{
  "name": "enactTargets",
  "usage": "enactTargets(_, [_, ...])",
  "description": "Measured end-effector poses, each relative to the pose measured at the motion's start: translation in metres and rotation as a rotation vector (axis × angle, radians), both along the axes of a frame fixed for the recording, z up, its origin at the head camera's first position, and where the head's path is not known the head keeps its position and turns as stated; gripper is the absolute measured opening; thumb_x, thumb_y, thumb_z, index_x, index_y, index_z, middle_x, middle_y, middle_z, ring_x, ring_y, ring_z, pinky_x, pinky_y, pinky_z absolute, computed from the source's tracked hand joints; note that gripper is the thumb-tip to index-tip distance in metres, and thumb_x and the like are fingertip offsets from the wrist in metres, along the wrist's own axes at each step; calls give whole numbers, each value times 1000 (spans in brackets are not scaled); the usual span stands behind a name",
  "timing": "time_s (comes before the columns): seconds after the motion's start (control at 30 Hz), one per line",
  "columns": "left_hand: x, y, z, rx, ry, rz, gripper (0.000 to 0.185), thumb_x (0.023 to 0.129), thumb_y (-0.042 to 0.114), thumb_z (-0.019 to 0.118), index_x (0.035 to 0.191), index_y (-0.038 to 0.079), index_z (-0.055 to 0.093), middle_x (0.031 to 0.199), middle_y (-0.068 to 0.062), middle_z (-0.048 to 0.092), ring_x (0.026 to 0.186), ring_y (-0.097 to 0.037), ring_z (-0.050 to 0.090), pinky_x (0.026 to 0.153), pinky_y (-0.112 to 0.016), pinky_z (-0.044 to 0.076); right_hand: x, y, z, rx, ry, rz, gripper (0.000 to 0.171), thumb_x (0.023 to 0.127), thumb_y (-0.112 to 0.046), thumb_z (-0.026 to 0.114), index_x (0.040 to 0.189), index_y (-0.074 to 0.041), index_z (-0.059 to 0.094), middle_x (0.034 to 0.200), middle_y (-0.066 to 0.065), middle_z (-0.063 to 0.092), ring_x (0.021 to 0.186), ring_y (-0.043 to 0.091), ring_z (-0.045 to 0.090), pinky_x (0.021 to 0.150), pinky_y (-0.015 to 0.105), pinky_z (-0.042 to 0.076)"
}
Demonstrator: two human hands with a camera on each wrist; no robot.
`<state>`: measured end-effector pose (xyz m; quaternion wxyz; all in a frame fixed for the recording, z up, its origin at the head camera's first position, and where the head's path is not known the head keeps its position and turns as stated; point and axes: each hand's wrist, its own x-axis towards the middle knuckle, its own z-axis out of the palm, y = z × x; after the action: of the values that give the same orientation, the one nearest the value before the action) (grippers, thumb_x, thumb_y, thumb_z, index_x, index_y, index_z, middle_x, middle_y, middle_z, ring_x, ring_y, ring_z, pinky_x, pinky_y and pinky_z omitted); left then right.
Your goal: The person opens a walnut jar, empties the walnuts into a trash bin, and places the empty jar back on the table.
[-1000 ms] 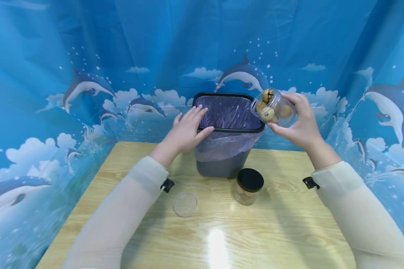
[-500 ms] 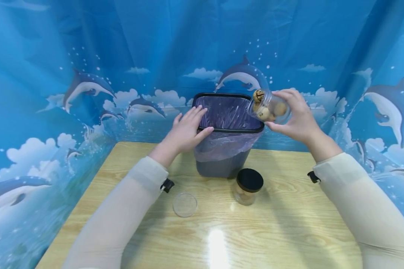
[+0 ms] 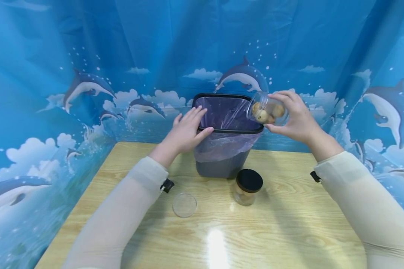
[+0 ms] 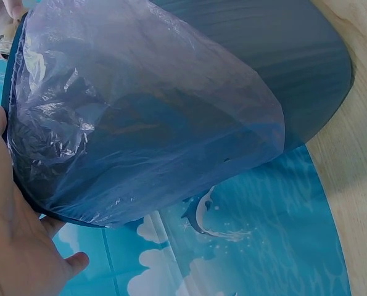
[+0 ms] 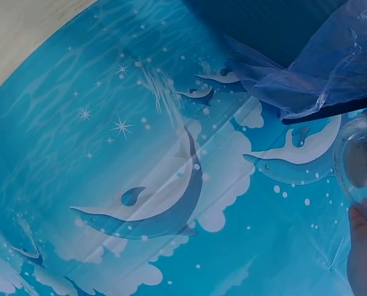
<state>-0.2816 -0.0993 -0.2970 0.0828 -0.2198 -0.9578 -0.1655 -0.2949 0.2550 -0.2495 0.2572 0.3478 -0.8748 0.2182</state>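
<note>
My right hand (image 3: 297,119) grips a clear plastic jar (image 3: 269,96) tipped on its side, its mouth over the right rim of the trash bin (image 3: 219,169). Several round tan balls (image 3: 278,110) lie inside the jar; their kind is unclear. The grey bin has a black rim and a translucent purple bag (image 3: 227,147) folded over it. My left hand (image 3: 186,130) rests on the bin's left rim with straight fingers. In the left wrist view, the left hand (image 4: 13,228) touches the bagged rim. The right wrist view catches only the jar's edge (image 5: 346,160) and a fingertip.
A jar with a black lid (image 3: 249,181) stands on the wooden table (image 3: 282,224) just in front of the bin. Left of it lies a clear round disc (image 3: 184,205). A blue dolphin-print curtain (image 3: 148,56) hangs behind and at both sides.
My right hand has moved the jar left and tipped its mouth lower over the bin. A dark-striped ball at the mouth is out of sight now. The left hand stays put.
</note>
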Motion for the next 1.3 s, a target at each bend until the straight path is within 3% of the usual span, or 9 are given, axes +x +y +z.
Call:
enactTargets(0.33, [-1, 0, -1, -1, 5, 3, 79, 100, 69, 26, 162, 24, 10, 168, 1, 4, 154, -21, 1, 119, -58, 1, -4, 0, 4, 69, 88, 38, 86, 67, -4, 91, 142, -11, 51, 140, 20, 46, 125, 42, 43, 96, 63, 39])
enactTargets(0.87, [-1, 1, -1, -5, 8, 7, 81, 99, 71, 23, 162, 23, 10, 168, 0, 5, 154, -22, 3, 119, -59, 2, -3, -3, 14, 187, 145, 84, 84, 67, -6, 91, 142, -9, 53, 138, 22, 48, 116, 39, 45, 84, 56, 43])
enactTargets(1.1, [0, 1, 0, 9, 11, 2, 77, 101, 66, 29, 162, 21, 13, 168, -1, 7, 154, -23, 4, 119, -59, 3, -3, -3, 17, 247, 171, 109, 82, 68, -8, 90, 142, -10, 54, 138, 22, 48, 122, 41, 46, 93, 59, 41])
enactTargets(1.3, [0, 0, 1, -4, 8, 6, 79, 100, 69, 26, 162, 22, 11, 168, -1, 6, 154, -23, 4, 119, -59, 3, -1, -5, 19, 285, 155, 95, 82, 70, -11, 89, 144, -14, 53, 140, 21, 47, 122, 41, 46, 92, 58, 43])
